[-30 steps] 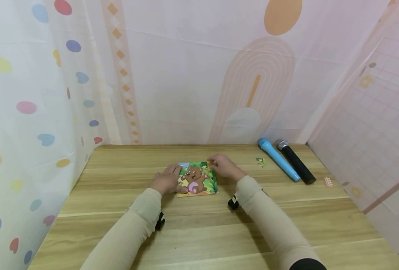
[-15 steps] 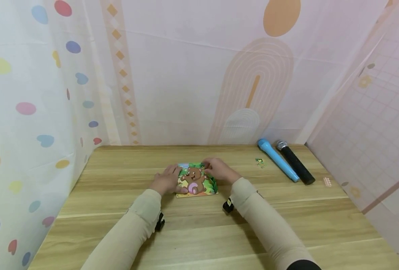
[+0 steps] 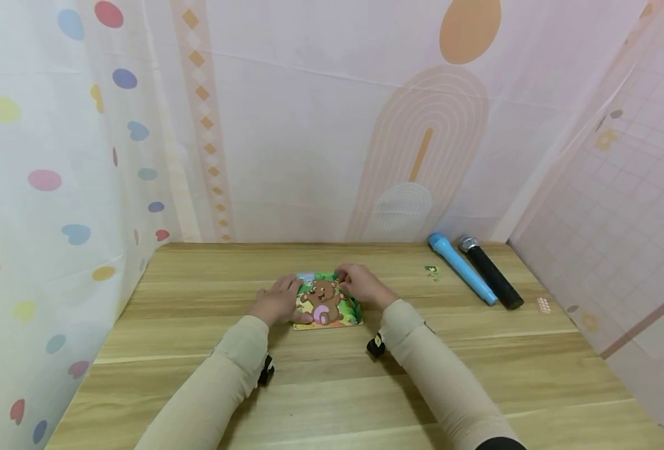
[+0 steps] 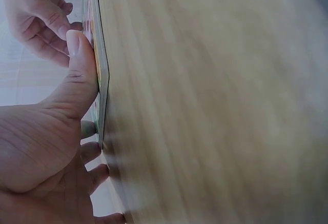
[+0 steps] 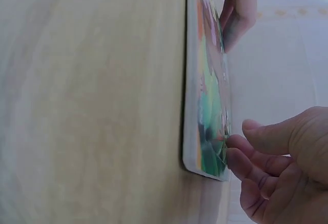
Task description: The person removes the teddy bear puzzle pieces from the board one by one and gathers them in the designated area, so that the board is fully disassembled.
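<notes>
From the head view, a small bear puzzle board [image 3: 327, 301] lies flat near the middle of the wooden tabletop [image 3: 332, 387]. The left hand [image 3: 275, 301] rests on its left edge, fingers fairly straight and thumb laid across the lower left corner. The right hand [image 3: 362, 284] sits at the upper right corner, fingertips pressing down there, with nothing held between them that I can make out. Well off to the right lies one loose puzzle piece [image 3: 433, 270], and beyond it a blue microphone [image 3: 462, 267] touching a black microphone [image 3: 490, 270].

At the left wrist, the left hand [image 4: 48, 131] has its thumb flat along the board's edge [image 4: 102, 75], its grip spread rather than curled.

At the right wrist, the right hand [image 5: 279, 157] touches the picture side of the board [image 5: 207, 90] with lightly bent fingertips near the corner, its grip loose and pinching nothing.

The bear picture looks nearly whole to me; I would judge that the stray piece out by the microphones remains to be fitted.
</notes>
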Tool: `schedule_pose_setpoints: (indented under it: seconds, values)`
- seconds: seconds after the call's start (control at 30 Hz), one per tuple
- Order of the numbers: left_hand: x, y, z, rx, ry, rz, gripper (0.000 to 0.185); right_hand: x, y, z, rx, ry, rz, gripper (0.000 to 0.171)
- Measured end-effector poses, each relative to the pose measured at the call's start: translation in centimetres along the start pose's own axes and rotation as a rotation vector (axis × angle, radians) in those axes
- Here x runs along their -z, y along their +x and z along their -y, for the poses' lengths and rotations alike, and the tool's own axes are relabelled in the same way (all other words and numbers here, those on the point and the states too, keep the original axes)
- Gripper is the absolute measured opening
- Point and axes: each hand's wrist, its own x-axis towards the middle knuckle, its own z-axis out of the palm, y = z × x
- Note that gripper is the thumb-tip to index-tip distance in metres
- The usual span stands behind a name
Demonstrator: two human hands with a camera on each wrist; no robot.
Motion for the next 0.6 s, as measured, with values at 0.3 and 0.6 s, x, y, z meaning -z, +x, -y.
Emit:
schedule_pose_setpoints:
  seconds: [0.3,0.6]
  values:
    - [0.0,0.0,-0.2,0.006,0.025,0.019,0.098,-0.4,0.1,0.2,-0.009,0.001,-0.021,0.031]
    - [-0.7,1.0,0.2,0.008,0.033,0.019,0.102,-0.5,0.1,0.5,-0.006,-0.033,-0.041,0.035]
